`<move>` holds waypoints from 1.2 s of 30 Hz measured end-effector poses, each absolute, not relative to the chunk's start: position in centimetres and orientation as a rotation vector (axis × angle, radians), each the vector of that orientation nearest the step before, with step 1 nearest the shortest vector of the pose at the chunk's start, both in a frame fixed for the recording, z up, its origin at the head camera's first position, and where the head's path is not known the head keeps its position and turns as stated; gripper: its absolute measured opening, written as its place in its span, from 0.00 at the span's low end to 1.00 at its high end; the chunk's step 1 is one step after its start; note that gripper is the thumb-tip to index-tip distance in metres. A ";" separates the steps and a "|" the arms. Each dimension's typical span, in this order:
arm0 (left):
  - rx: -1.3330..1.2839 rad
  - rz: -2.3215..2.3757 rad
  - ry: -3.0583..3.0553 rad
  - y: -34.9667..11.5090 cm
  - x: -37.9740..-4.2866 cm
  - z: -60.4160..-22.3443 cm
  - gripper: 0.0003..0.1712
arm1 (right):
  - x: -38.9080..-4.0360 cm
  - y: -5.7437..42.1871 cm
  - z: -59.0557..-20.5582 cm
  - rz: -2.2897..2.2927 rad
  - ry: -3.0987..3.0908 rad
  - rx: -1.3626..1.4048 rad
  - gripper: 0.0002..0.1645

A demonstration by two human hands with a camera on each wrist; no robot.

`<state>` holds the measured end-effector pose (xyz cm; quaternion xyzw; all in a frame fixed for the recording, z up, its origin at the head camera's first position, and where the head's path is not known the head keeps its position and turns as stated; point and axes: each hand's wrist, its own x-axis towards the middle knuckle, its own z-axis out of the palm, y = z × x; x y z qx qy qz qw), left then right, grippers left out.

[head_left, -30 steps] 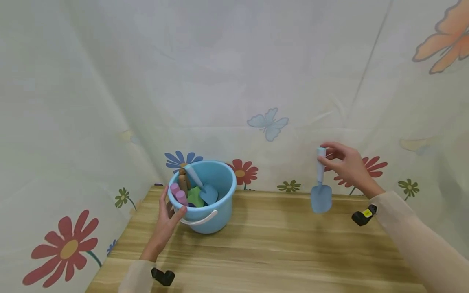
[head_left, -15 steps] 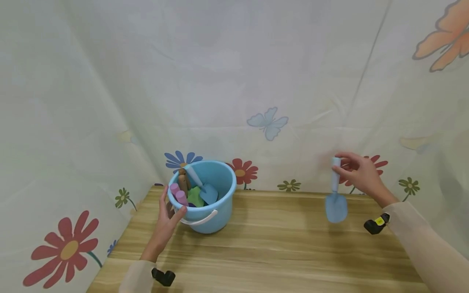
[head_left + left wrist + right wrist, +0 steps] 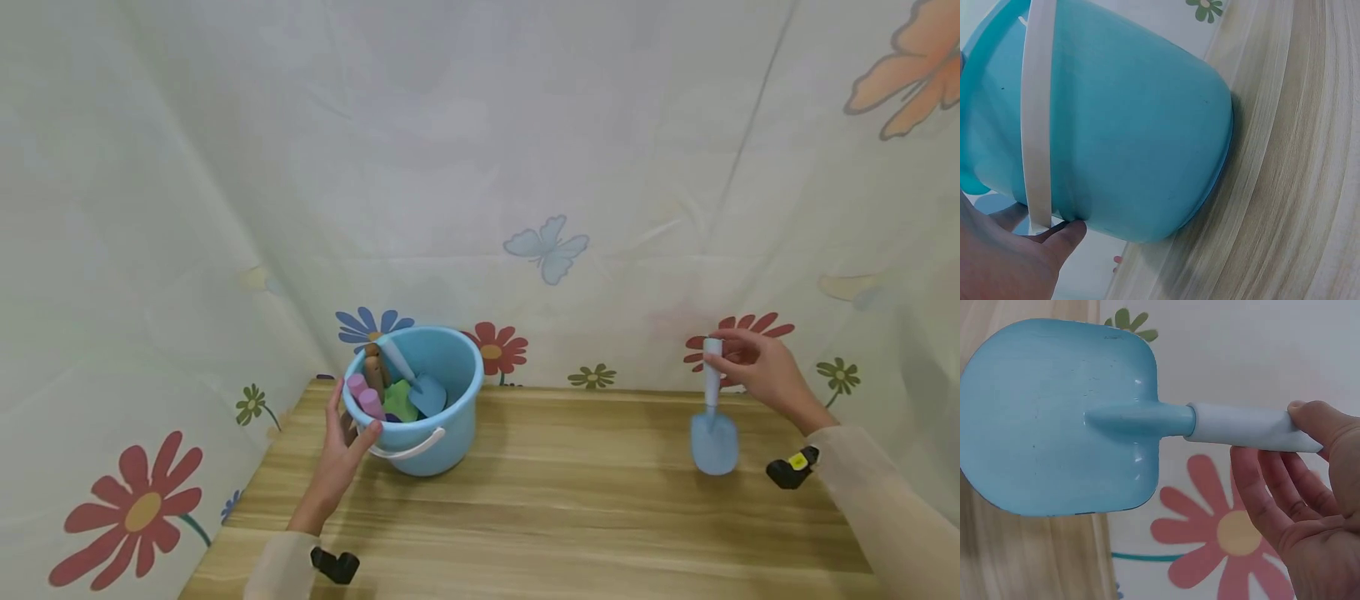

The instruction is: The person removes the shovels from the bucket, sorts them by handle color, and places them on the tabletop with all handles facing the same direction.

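A light blue bucket [image 3: 438, 450] with a white handle stands on the wooden table at the left. My left hand [image 3: 339, 460] grips its near left side, thumb at the rim and fingers around the outside. Inside the bucket lie a small blue shovel [image 3: 427, 394], a green piece [image 3: 400, 402], two pink cylinders [image 3: 371, 404] and a brown piece [image 3: 375, 372]. At the right, my right hand [image 3: 767, 372] pinches the pale handle end of another toy shovel [image 3: 1060, 419] between thumb and fingers. Its blue blade hangs downward over the table.
The wooden table [image 3: 555, 500] runs back to a pale cloth wall [image 3: 480, 150] printed with flowers and butterflies. A second cloth wall [image 3: 135, 333] borders the table on the left. The bucket's white handle [image 3: 1038, 119] hangs down its near side.
My right hand has moved right and lower with the shovel, blade still down. My left hand and the bucket have stayed in place.
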<state>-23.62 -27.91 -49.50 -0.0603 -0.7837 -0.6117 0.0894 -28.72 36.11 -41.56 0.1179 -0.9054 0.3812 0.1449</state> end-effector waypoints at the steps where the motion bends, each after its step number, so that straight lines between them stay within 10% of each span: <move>1: -0.183 -1.822 -2.326 -27.9 -23.6 -49.5 0.51 | -28.7 36.3 -41.7 1.111 -2.615 0.334 0.30; 36: -0.173 -1.820 -2.332 -27.9 -23.6 -49.6 0.51 | -29.4 40.5 -47.8 1.231 -2.837 0.136 0.39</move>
